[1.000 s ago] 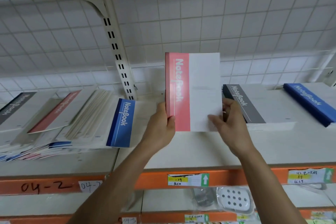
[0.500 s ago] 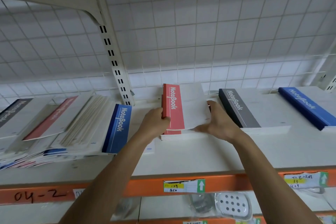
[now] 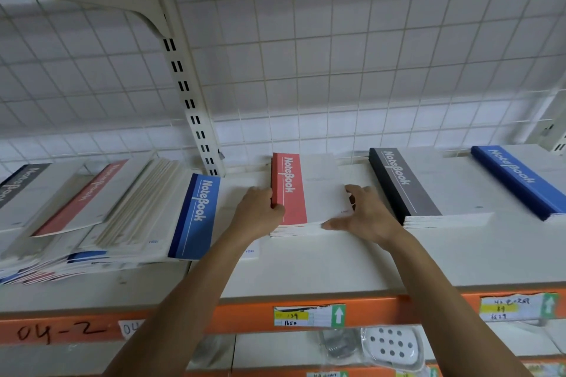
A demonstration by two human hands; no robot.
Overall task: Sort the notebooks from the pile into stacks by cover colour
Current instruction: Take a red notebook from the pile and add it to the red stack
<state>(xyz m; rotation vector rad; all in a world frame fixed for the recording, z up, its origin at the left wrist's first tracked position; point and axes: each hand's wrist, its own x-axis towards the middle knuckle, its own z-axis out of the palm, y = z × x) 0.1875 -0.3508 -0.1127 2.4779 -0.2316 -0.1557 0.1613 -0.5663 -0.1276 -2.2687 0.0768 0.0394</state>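
Note:
A red-striped notebook [image 3: 294, 190] lies flat on top of the red stack [image 3: 291, 232] in the middle of the white shelf [image 3: 321, 266]. My left hand [image 3: 258, 214] grips the notebook's spine edge, thumb on the cover. With spread fingers, my right hand [image 3: 367, 217] touches the stack's right side and front corner. To the right lie a grey stack [image 3: 404, 187] and a blue stack [image 3: 517, 180]. On the left, the mixed pile [image 3: 92, 211] is fanned out, with a blue notebook [image 3: 199, 214] on its near edge.
A slotted upright post [image 3: 190, 101] rises behind the gap between the pile and the red stack. Wire mesh [image 3: 367, 70] backs the shelf. The orange shelf lip [image 3: 245, 315] carries labels, and a lower shelf holds a white perforated tray [image 3: 392, 346].
The red notebook, held upright in both hands a second ago, has come down flat onto the red stack. Both hands followed it to the stack's sides.

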